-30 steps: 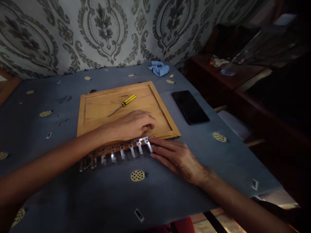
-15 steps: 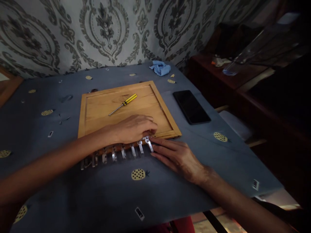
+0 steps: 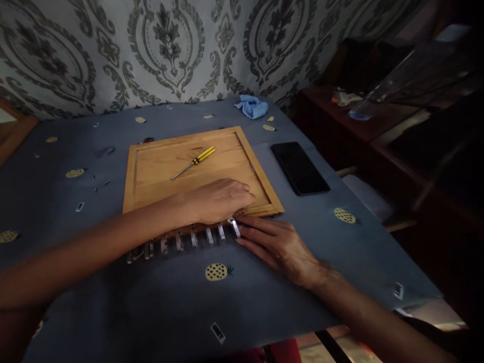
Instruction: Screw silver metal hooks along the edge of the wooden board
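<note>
A framed wooden panel [image 3: 223, 151] lies flat, a row of curved silver metal hooks [image 3: 194, 236] along its near edge. My left hand [image 3: 225, 200] is closed with curled fingers, low over the panel's near right part. Whatever its fingertips may hold is hidden beneath it. My right hand [image 3: 278, 247] holds the rightmost hook [image 3: 236, 229] at its side, near the panel's corner. A screwdriver [image 3: 193, 162] with a yellow and black handle rests on the panel, beyond my left hand.
A black phone [image 3: 300, 168] lies right of the panel on the blue patterned tablecloth [image 3: 264, 312]. At the back is a crumpled blue cloth [image 3: 252, 107]. Several small screw-like pieces [image 3: 96, 189] lie to the left. A patterned wall [image 3: 212, 50] stands behind the table.
My left hand has shifted slightly right and its fingers have curled in more, covering the top of the rightmost hook's plate. My right hand stays at that hook.
</note>
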Action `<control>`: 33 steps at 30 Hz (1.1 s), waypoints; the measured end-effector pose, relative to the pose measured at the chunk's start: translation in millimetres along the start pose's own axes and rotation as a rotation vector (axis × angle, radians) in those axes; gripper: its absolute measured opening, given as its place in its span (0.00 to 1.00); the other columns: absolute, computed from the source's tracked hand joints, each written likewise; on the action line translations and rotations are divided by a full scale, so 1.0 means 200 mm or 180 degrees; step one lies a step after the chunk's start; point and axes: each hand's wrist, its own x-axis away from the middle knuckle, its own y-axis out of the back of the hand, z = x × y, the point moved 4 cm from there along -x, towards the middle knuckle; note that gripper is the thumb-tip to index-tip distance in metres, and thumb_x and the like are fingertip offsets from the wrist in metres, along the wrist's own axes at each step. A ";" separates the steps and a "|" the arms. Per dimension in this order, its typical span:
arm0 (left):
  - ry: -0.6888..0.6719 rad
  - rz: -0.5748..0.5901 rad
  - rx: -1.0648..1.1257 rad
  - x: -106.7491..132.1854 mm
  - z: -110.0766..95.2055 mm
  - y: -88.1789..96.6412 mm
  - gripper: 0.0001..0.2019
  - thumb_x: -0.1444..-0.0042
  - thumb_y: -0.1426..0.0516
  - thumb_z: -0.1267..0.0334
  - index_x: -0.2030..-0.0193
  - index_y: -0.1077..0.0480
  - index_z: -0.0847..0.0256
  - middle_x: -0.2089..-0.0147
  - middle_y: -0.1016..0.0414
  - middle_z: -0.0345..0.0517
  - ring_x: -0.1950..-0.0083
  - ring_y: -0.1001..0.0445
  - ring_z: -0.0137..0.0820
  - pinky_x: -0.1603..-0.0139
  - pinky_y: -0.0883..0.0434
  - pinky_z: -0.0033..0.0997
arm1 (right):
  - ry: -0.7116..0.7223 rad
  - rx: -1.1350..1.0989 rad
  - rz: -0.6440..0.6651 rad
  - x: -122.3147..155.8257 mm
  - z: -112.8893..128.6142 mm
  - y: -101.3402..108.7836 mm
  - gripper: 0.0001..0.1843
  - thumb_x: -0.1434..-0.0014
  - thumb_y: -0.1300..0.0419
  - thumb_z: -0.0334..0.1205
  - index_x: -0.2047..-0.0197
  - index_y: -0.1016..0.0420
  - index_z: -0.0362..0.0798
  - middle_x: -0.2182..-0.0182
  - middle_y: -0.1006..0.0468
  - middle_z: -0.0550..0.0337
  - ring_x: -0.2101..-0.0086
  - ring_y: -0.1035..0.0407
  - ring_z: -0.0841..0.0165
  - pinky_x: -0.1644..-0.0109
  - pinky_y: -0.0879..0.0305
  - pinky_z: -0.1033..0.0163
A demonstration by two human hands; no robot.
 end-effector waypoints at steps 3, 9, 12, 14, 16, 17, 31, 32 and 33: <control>0.0024 -0.0010 -0.0102 0.02 -0.01 0.00 0.08 0.42 0.47 0.76 0.69 0.34 0.61 0.67 0.29 0.44 0.65 0.30 0.31 0.66 0.38 0.30 | -0.0002 0.0006 0.0028 0.00 0.00 0.00 0.11 0.34 0.44 0.37 0.57 0.20 0.45 0.52 0.18 0.49 0.57 0.20 0.64 0.52 0.22 0.64; 0.0428 -0.0294 0.0208 0.06 0.00 0.03 0.07 0.41 0.46 0.76 0.68 0.31 0.62 0.65 0.27 0.44 0.62 0.29 0.32 0.62 0.36 0.30 | -0.0026 -0.0036 0.0074 0.00 0.00 0.00 0.11 0.35 0.44 0.36 0.55 0.20 0.47 0.51 0.19 0.51 0.57 0.20 0.64 0.51 0.22 0.64; 0.0796 -0.0526 0.0855 0.11 0.03 0.06 0.09 0.44 0.46 0.78 0.68 0.28 0.62 0.68 0.25 0.40 0.65 0.29 0.28 0.62 0.36 0.28 | -0.0050 -0.0045 0.0075 0.00 0.00 0.00 0.11 0.34 0.44 0.36 0.55 0.20 0.48 0.50 0.19 0.52 0.58 0.20 0.65 0.52 0.22 0.64; 0.0938 -0.0625 0.1435 0.15 0.06 0.05 0.08 0.46 0.44 0.77 0.68 0.27 0.62 0.70 0.25 0.38 0.68 0.29 0.26 0.65 0.36 0.26 | -0.0074 -0.0040 0.0081 0.01 0.00 0.00 0.11 0.34 0.44 0.36 0.55 0.21 0.49 0.49 0.19 0.53 0.57 0.20 0.65 0.51 0.22 0.64; 0.1056 -0.0657 0.1995 0.19 0.08 0.02 0.06 0.47 0.43 0.75 0.68 0.27 0.63 0.72 0.25 0.38 0.70 0.30 0.25 0.68 0.36 0.25 | -0.0102 -0.0041 0.0098 0.01 0.00 0.00 0.10 0.34 0.44 0.36 0.55 0.21 0.50 0.49 0.20 0.54 0.56 0.20 0.65 0.50 0.22 0.64; 0.1105 -0.0648 0.2238 0.20 0.08 0.01 0.04 0.47 0.43 0.74 0.68 0.27 0.63 0.72 0.26 0.38 0.70 0.30 0.25 0.69 0.36 0.24 | -0.0099 -0.0046 0.0095 0.01 0.00 0.00 0.10 0.35 0.44 0.36 0.55 0.21 0.50 0.49 0.20 0.54 0.56 0.20 0.65 0.50 0.22 0.64; 0.1146 -0.0412 0.2669 0.17 0.07 -0.01 0.04 0.48 0.41 0.76 0.71 0.28 0.64 0.74 0.26 0.37 0.72 0.29 0.23 0.70 0.34 0.23 | -0.0002 0.0025 0.0092 0.00 0.00 0.00 0.11 0.35 0.44 0.35 0.54 0.21 0.48 0.49 0.20 0.51 0.56 0.21 0.66 0.49 0.24 0.67; 0.1167 -0.0401 0.2631 0.17 0.06 -0.01 0.05 0.49 0.41 0.76 0.71 0.27 0.64 0.74 0.26 0.37 0.72 0.30 0.23 0.70 0.34 0.23 | 0.0022 0.0037 0.0087 0.00 0.00 0.00 0.11 0.35 0.43 0.34 0.53 0.21 0.50 0.49 0.20 0.52 0.56 0.21 0.67 0.49 0.24 0.68; 0.1179 -0.0390 0.2595 0.17 0.06 -0.02 0.05 0.49 0.41 0.77 0.71 0.27 0.64 0.74 0.27 0.37 0.72 0.30 0.23 0.70 0.34 0.22 | 0.0042 0.0045 0.0072 0.00 0.00 0.00 0.11 0.35 0.43 0.34 0.52 0.21 0.51 0.49 0.20 0.54 0.56 0.21 0.68 0.50 0.24 0.69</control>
